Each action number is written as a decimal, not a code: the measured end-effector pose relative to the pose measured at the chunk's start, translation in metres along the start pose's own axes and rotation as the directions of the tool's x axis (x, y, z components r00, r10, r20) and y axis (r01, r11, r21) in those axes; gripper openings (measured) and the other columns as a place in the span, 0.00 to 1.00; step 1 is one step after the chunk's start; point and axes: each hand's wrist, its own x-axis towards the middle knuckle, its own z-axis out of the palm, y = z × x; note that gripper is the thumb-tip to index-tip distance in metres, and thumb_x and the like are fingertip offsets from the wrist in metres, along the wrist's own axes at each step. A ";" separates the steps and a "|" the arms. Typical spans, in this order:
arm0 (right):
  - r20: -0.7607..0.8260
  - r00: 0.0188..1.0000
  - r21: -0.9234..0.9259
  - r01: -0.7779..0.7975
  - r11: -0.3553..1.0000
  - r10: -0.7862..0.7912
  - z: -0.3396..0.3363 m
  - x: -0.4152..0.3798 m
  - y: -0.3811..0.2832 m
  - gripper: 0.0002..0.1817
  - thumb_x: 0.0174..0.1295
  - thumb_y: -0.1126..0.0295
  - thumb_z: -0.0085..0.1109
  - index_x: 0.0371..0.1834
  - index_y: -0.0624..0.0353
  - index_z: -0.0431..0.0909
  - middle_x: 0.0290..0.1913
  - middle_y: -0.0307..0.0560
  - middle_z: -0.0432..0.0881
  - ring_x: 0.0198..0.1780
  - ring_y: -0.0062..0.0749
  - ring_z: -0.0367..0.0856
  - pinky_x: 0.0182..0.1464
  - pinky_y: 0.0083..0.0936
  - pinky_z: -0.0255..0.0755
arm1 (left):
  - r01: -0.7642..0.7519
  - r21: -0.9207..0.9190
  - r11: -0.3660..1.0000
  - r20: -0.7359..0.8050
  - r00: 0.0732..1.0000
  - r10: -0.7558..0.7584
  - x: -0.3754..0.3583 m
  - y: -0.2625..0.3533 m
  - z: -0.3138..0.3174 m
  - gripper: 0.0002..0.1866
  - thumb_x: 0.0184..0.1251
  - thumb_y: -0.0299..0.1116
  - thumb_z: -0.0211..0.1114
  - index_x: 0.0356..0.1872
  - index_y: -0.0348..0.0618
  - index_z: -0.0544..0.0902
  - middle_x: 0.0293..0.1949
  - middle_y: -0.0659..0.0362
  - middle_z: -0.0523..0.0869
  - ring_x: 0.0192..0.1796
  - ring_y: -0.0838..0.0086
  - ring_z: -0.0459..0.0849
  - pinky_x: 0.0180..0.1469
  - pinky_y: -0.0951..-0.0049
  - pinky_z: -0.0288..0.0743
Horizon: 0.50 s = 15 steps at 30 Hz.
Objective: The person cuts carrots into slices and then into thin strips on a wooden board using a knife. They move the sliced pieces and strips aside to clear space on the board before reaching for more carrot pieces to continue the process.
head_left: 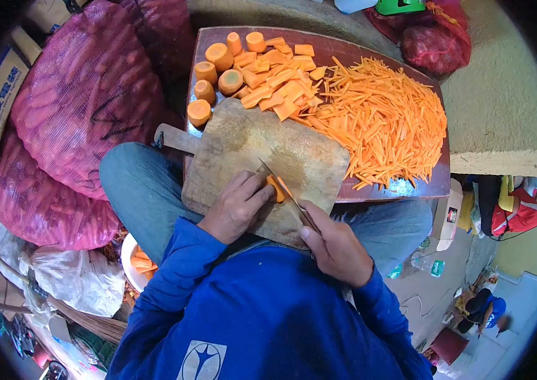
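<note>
A worn wooden cutting board [230, 136] lies at the near side of a dark red table [423, 180]. My right hand [338, 244] grips a knife [290, 197], its blade angled up and left over the board. Closed around a small carrot piece [274, 189], my left hand [236, 206] sits just left of the blade. A thin orange slice shows along the blade's right side. Beyond the board are carrot chunks [219, 57], flat carrot slices [281, 79] and a large heap of carrot strips [385, 120].
Pink mesh sacks [91, 101] fill the left side. A white bowl [130, 263] with carrot pieces stands at the lower left. A red mesh bag [433, 47] lies behind the table. Two people [515, 212] [493, 311] are partly visible at the right.
</note>
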 end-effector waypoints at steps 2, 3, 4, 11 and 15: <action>0.070 0.992 -0.011 -0.102 0.995 0.103 -0.010 -0.010 -0.012 0.25 0.81 0.67 0.56 0.77 0.59 0.68 0.50 0.69 0.88 0.49 0.73 0.88 0.49 0.57 0.82 | -0.037 0.034 0.999 0.021 0.999 0.036 -0.001 -0.004 0.000 0.24 0.60 0.24 0.76 0.60 0.35 0.86 0.57 0.46 0.86 0.53 0.50 0.85 0.56 0.56 0.83; 0.069 0.992 -0.010 -0.104 0.995 0.104 -0.011 -0.012 -0.015 0.25 0.81 0.67 0.56 0.77 0.59 0.68 0.50 0.69 0.88 0.49 0.73 0.88 0.49 0.57 0.82 | -0.038 0.033 0.999 0.023 0.999 0.038 -0.001 -0.004 -0.001 0.24 0.60 0.24 0.76 0.60 0.35 0.86 0.57 0.46 0.86 0.53 0.50 0.85 0.56 0.56 0.83; 0.083 0.988 -0.026 -0.129 0.991 0.131 -0.012 -0.015 -0.017 0.24 0.81 0.67 0.56 0.77 0.60 0.68 0.50 0.70 0.88 0.48 0.73 0.88 0.49 0.58 0.82 | -0.043 0.029 0.999 0.025 0.999 0.043 0.000 -0.004 -0.002 0.24 0.60 0.24 0.76 0.60 0.35 0.86 0.56 0.46 0.86 0.53 0.50 0.85 0.55 0.56 0.83; 0.015 1.000 -0.029 -0.023 0.999 0.024 0.011 0.017 0.007 0.24 0.81 0.64 0.57 0.74 0.63 0.69 0.45 0.73 0.88 0.46 0.74 0.88 0.48 0.60 0.80 | -0.054 0.027 0.998 -0.001 0.999 0.054 0.007 0.003 -0.005 0.21 0.60 0.24 0.75 0.56 0.35 0.85 0.51 0.48 0.84 0.52 0.53 0.83 0.56 0.57 0.80; 0.093 0.992 0.026 -0.093 0.995 0.090 0.003 0.025 0.005 0.24 0.81 0.65 0.58 0.74 0.62 0.70 0.45 0.72 0.88 0.46 0.73 0.88 0.47 0.59 0.80 | -0.066 0.014 0.998 -0.039 0.997 0.066 0.005 -0.002 0.000 0.22 0.58 0.23 0.78 0.56 0.35 0.85 0.53 0.48 0.85 0.53 0.52 0.84 0.56 0.56 0.80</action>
